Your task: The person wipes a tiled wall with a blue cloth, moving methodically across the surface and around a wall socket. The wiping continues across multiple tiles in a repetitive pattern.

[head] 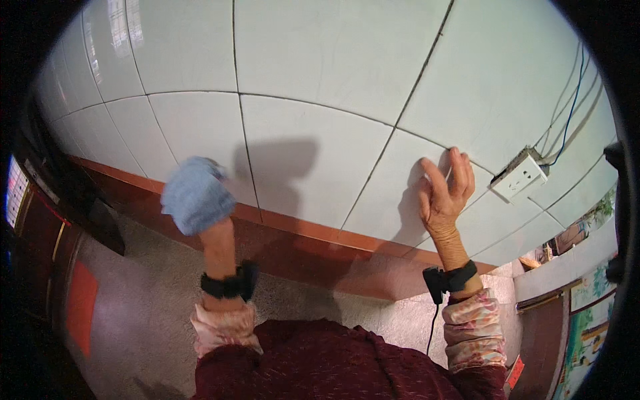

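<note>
A light blue cloth covers most of my left hand, which grips it close to the white tiled wall. The fingers are hidden beneath the cloth, and its edges are slightly blurred. Farther right, my right hand has its fingers spread and holds nothing. Its fingertips are at the tiles, just left of a white wall socket; whether they press on the surface I cannot tell. Black straps circle both wrists.
Thin wires run down to the socket, which juts out from the wall. Below the white tiles is a reddish-brown tiled band, then the grey floor. Dark furniture stands at the left. A black cable hangs from the right strap.
</note>
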Action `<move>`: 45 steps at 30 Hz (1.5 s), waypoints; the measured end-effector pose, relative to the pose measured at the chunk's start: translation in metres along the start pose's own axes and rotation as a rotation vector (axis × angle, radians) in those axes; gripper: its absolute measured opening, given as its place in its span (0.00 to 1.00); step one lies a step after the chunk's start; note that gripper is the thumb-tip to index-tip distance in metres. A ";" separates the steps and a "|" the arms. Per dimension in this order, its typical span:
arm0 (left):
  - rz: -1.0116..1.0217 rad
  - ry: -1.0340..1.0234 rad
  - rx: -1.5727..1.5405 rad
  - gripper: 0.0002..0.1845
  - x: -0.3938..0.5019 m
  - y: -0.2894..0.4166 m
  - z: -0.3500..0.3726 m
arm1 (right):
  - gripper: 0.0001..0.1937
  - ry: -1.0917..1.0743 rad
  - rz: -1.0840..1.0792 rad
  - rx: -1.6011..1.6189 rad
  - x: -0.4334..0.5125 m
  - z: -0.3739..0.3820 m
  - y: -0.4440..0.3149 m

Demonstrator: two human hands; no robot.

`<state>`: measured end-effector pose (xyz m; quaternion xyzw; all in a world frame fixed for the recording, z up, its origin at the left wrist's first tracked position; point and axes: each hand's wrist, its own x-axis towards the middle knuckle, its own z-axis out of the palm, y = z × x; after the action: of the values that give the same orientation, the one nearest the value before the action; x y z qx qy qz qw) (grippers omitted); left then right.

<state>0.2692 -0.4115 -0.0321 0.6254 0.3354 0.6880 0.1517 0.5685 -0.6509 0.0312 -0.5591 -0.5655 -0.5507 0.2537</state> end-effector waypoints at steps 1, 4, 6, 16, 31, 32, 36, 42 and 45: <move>-0.079 0.108 -0.130 0.12 0.014 -0.013 0.008 | 0.19 0.005 0.013 -0.018 -0.003 0.007 0.002; -0.195 0.290 -0.313 0.16 0.030 -0.039 0.052 | 0.18 0.073 0.046 -0.064 -0.013 0.019 0.002; -0.215 0.317 -0.362 0.19 0.014 -0.038 0.096 | 0.18 0.085 0.035 -0.049 -0.015 0.022 0.003; 0.278 -0.568 -0.493 0.40 -0.150 0.107 0.195 | 0.17 0.087 0.076 -0.060 -0.026 0.026 0.009; -0.231 -0.416 -1.842 0.38 0.023 -0.124 0.089 | 0.20 0.060 0.030 -0.047 -0.020 0.019 0.004; -0.214 -0.130 -1.487 0.32 0.041 -0.119 0.075 | 0.20 0.065 0.033 -0.039 -0.019 0.019 0.003; -0.163 0.229 -0.748 0.11 0.086 -0.020 0.062 | 0.19 0.070 0.052 -0.052 -0.020 0.019 0.002; 0.632 0.101 -0.075 0.04 0.017 0.140 0.131 | 0.18 0.050 0.060 -0.077 -0.032 0.020 0.008; 0.935 -0.325 -0.119 0.08 -0.033 0.174 0.143 | 0.23 -0.066 0.238 0.119 -0.038 0.024 0.010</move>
<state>0.4493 -0.5202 0.0549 0.7982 -0.0488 0.5940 -0.0876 0.5948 -0.6447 -0.0057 -0.6239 -0.5348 -0.4638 0.3311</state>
